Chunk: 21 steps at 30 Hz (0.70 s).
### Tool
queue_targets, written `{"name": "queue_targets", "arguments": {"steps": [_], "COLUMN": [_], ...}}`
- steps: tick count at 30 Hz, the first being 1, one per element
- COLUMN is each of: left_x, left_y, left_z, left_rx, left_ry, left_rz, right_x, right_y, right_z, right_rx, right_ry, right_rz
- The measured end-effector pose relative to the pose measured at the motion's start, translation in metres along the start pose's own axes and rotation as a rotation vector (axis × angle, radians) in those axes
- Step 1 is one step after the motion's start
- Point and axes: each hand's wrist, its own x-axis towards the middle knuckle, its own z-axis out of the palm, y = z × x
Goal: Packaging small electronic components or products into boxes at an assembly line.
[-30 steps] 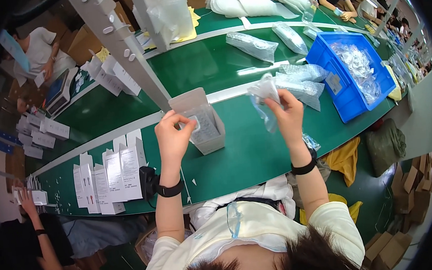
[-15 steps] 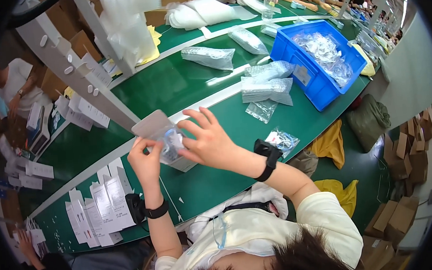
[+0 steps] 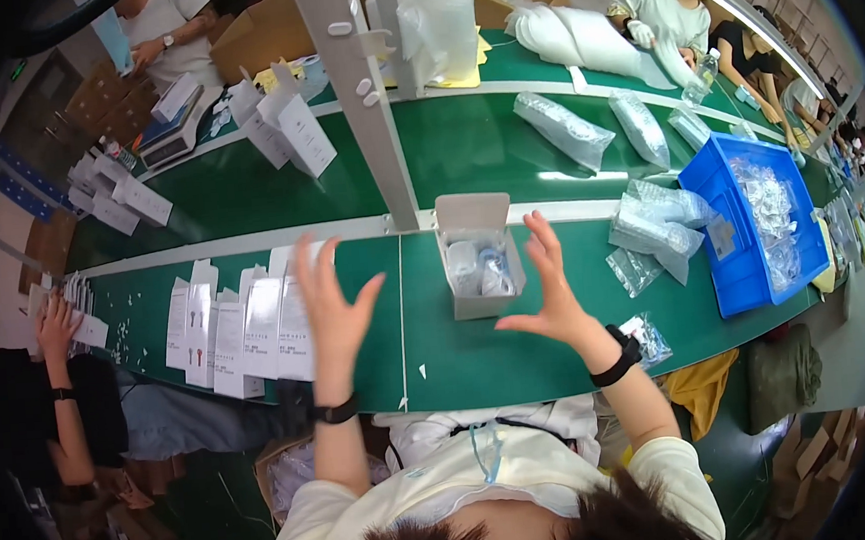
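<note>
A small white carton [image 3: 484, 306] stands on the green bench with its lid flap raised. Inside it lie a clear plastic bag [image 3: 463, 260] and a bag with something blue [image 3: 496, 271], whose kind I cannot make out. My left hand [image 3: 339, 302] is in the air left of the carton, fingers spread, holding nothing. It is nearest to a row of white cartons [image 3: 261, 327] with open flaps. My right hand [image 3: 551, 287] hovers just right of the carton, thumb and fingers apart, with nothing in it.
To the right stands a blue bin [image 3: 716, 240] full of small clear bags. Bubble-wrap pouches [image 3: 657, 219] lie beside it, and a small bag with blue contents [image 3: 648, 340] rests near the front edge. A metal post [image 3: 361, 104] rises behind. A co-worker's hand [image 3: 57, 324] is at far left.
Both hands have let go of the carton and moved apart; it now stands upright on the bench. The whole view has swung to the left.
</note>
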Motion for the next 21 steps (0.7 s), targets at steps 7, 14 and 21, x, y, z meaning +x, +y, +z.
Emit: {"name": "queue_targets", "arguments": {"steps": [7,14,21], "left_x": [-0.061,-0.056,-0.03], "left_y": [-0.086,0.028,-0.059], "left_z": [-0.002,-0.003,0.021], "left_rx": [0.818,0.411,0.086], "left_ry": [-0.433,-0.792,-0.607], "left_rz": [-0.126,-0.333,-0.493], "right_x": [0.006,0.12,0.146], "right_y": [0.055,0.167,0.227], "right_z": [0.02,0.006,0.018], "right_rx": [0.403,0.349,0.013], "right_ry": [-0.285,-0.025,-0.022], "right_rz": [0.48,0.38,0.163]}}
